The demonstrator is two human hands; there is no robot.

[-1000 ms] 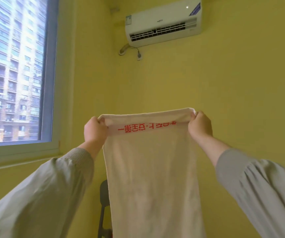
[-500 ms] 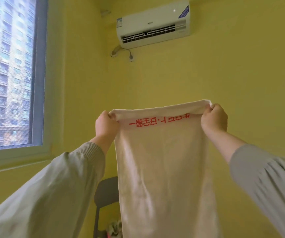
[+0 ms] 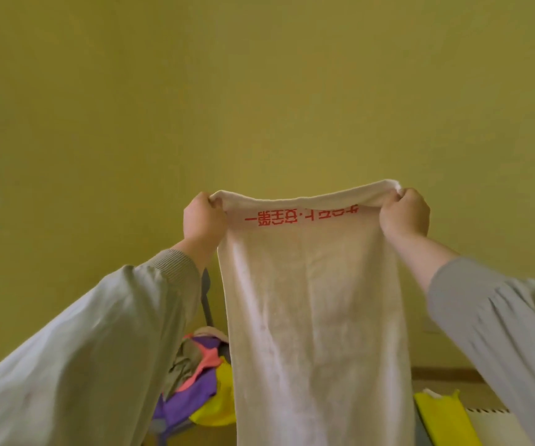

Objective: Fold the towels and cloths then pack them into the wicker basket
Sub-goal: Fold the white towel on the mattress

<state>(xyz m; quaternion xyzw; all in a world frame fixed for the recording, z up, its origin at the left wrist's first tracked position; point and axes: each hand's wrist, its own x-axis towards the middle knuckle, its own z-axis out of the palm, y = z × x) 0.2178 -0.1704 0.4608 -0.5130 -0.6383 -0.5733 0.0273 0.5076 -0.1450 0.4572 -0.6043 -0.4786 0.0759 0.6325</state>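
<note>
A white towel with a line of red print near its top edge hangs full length in front of a yellow wall. The left hand pinches its top left corner, fingers curled round the hem, and the right hand grips the top right corner likewise. Behind the towel, low on the left, lies a heap of purple, coral and yellow cloths. Low on the right lies a yellow cloth.
</note>
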